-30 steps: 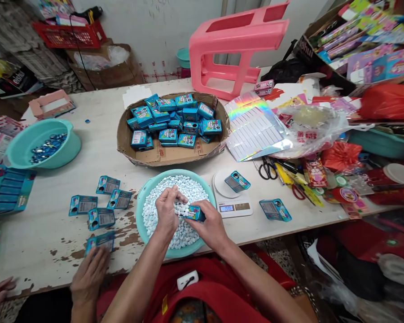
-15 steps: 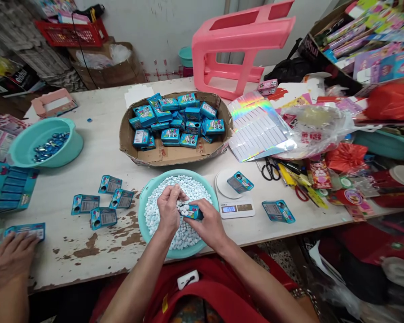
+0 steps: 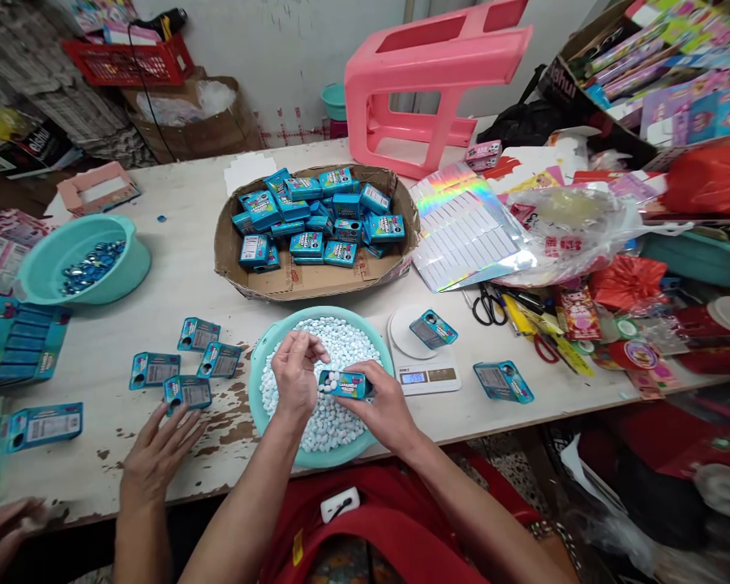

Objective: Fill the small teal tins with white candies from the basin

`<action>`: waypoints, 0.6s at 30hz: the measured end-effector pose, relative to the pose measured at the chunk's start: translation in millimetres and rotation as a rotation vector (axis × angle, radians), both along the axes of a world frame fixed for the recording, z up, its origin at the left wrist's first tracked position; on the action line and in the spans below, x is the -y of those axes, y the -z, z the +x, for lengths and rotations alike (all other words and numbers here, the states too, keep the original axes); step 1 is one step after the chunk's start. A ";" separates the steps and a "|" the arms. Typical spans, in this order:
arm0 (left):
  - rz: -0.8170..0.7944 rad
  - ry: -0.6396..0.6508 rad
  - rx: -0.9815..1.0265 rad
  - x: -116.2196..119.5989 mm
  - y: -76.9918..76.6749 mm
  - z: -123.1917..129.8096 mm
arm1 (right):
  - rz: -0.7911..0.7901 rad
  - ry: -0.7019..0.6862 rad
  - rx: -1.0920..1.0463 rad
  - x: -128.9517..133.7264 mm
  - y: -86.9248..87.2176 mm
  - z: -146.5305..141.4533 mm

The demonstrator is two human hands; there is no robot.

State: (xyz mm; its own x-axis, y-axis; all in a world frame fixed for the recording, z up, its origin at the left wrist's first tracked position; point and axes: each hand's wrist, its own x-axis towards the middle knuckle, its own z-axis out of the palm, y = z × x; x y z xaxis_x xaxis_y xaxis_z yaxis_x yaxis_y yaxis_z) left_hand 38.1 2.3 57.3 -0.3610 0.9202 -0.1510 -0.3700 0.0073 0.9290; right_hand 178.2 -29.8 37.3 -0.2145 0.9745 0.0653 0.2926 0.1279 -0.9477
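Note:
My right hand [image 3: 389, 405] grips a small blue candy box [image 3: 348, 384] above a turquoise basin [image 3: 260, 422] full of white candies [image 3: 334, 434]. White candies show at the box's left end, facing my left hand [image 3: 295, 373]. That hand is beside this end with its fingers curled together; what they hold, if anything, is hidden. Just right of the basin, a white digital scale [image 3: 429, 378] bears another blue box [image 3: 434, 329], lying on its side. One more blue box [image 3: 503, 382] lies farther right on the table.
A co-worker's hand [image 3: 158, 458] reaches a group of several blue boxes [image 3: 152, 371] at left. Behind the basin stands a cardboard tray [image 3: 261, 285] of blue boxes. A pink stool [image 3: 371, 105], scissors [image 3: 490, 307] and a bowl of blue-wrapped sweets [image 3: 137, 264] are around.
My left fingers have lifted slightly away from the box, and its printed side now faces up more. The co-worker's hand has moved right, from the far-left box to the group of boxes.

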 end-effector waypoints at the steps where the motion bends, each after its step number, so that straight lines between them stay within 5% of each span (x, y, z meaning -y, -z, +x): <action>1: 0.007 -0.037 -0.057 -0.4 5.9 -6.9 | 0.003 -0.001 -0.037 0.7 -1.2 2.8; 6: -0.189 0.035 -0.892 11.4 65.3 -46.7 | -0.019 0.042 -0.157 1.5 4.8 12.9; 10: -0.337 0.170 -1.413 25.4 105.5 -47.6 | -0.052 0.066 -0.183 1.2 16.0 11.4; 14: -0.348 0.264 -1.512 26.6 114.3 -24.8 | -0.071 0.084 -0.198 1.3 20.2 7.1; 18: -0.303 0.305 -1.213 18.3 113.6 -14.8 | -0.047 0.116 -0.155 1.4 20.5 9.8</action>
State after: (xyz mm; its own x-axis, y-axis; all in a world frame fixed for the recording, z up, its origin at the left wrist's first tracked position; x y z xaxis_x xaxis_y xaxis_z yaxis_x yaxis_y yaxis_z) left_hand 23.3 -16.0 -56.3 -0.1955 0.9763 -0.0924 0.7601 0.2104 0.6149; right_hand 187.9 -31.2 16.8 -0.0914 0.9949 0.0425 0.1526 0.0562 -0.9867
